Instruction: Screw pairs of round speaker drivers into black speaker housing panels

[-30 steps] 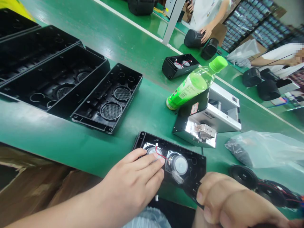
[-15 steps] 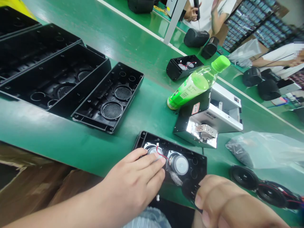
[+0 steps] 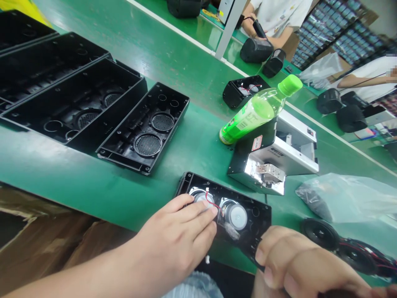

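Note:
A black speaker housing (image 3: pixel 262 211) lies open side up near the table's front edge, with two round speaker drivers inside. The right speaker driver (image 3: pixel 237 216) shows its pale magnet; a red wire (image 3: pixel 212 203) with a small white plug runs between the two. My left hand (image 3: pixel 178 236) rests with fingers stretched out over the left speaker driver (image 3: pixel 203 200), partly covering it. At the housing's right end, my right hand (image 3: pixel 294 258) is closed with curled fingers. Something dark shows by its fingertips, but what it grips is mostly hidden.
Several open black housings (image 3: pixel 144 128) line the table's left. Behind the work stand a green-capped bottle (image 3: pixel 248 116) and a silver-black machine (image 3: pixel 269 153). A plastic bag (image 3: pixel 344 196) and loose speakers (image 3: pixel 321 232) lie at right. Co-workers (image 3: pixel 276 20) sit across the green table (image 3: pixel 102 165).
My left hand keeps its place on the driver. The dark thing by my right fingertips shows less now. Across the table, a co-worker's hand has lowered a black tool onto a black speaker.

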